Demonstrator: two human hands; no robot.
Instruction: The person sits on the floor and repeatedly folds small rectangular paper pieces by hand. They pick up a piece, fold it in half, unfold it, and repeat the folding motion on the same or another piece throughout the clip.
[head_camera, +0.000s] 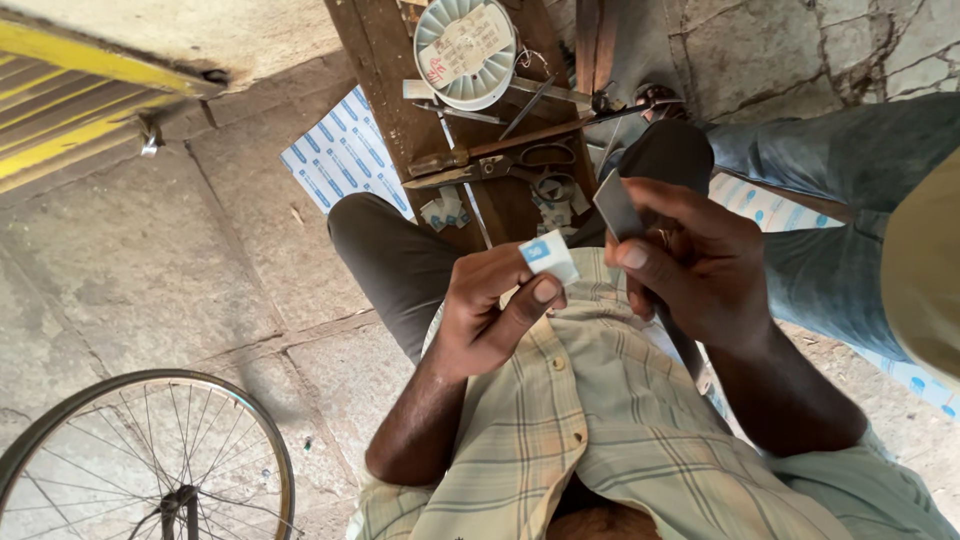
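My left hand (490, 310) pinches a small white-and-blue wrapper (549, 255) between thumb and fingers, above my lap. My right hand (690, 260) is closed around a thin grey blade (617, 207). Scissors (500, 163) lie at the bench's (385, 60) near edge.

Wooden bench (400, 110) ahead crowded by scissors (500, 163).

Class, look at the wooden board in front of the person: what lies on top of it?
On the wooden board: a round white tin, large scissors, thin metal tools and paper scraps. Its near end is hidden behind the hands.
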